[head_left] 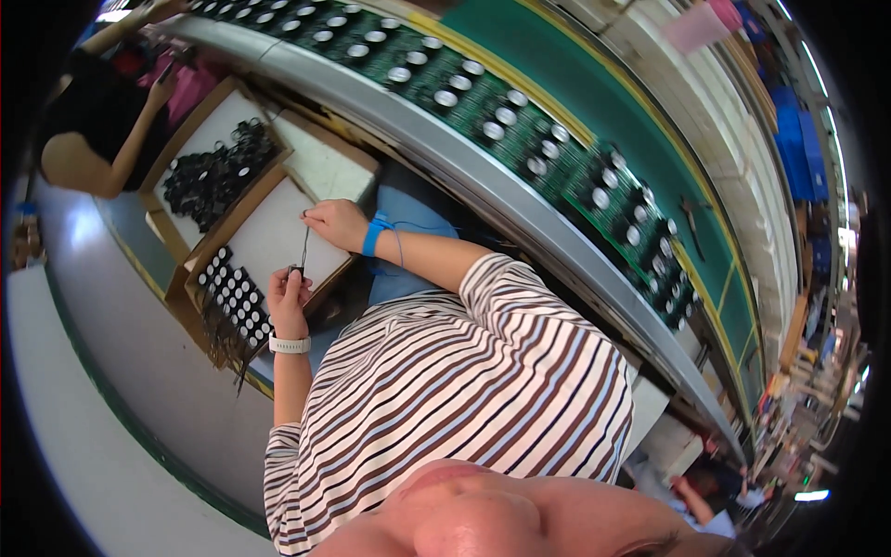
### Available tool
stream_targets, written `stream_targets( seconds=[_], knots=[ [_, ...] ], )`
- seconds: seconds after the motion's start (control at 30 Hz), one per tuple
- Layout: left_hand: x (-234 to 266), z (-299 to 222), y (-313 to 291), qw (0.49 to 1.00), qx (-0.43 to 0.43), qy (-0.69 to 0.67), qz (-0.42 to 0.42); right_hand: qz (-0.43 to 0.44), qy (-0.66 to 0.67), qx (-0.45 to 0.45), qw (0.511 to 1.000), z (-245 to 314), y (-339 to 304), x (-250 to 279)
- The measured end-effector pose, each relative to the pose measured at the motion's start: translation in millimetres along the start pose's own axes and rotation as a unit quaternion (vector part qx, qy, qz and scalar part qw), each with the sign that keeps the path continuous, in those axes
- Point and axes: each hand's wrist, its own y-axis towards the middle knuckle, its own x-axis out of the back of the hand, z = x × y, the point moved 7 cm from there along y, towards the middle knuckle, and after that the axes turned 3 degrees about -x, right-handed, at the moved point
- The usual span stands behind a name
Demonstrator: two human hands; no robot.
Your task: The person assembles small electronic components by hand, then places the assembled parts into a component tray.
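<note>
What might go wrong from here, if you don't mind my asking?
The dark wires run between the left hand and the right hand, so a hard pull might strain them at the small black component. The wire bundle hanging over the edge of the cardboard box might snag. The cord at the blue wristband might catch too.

Left hand [289,290]: left of frame centre, pointing upward, closed in a thumb-and-finger pinch. Right hand [342,225]: higher, pointing left, also pinching. Left forearm [292,385] near vertical; right forearm [427,260] near horizontal.
</note>
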Motion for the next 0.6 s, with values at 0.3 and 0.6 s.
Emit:
stream_targets(
  seconds=[0.3, 0.6],
  knots=[
    [39.2, -32.2, 21.5, 0.996, -0.014, -0.065, -0.064, 0.386, -0.046, 0.054, 0.920, 42.8, -22.7, -22.4],
    [-2.4, -9.8, 27.9, 0.998, 0.025, -0.044, -0.041, 0.253, 0.633, -0.299, 0.668, 49.9, -3.8, -13.5]
  ],
)
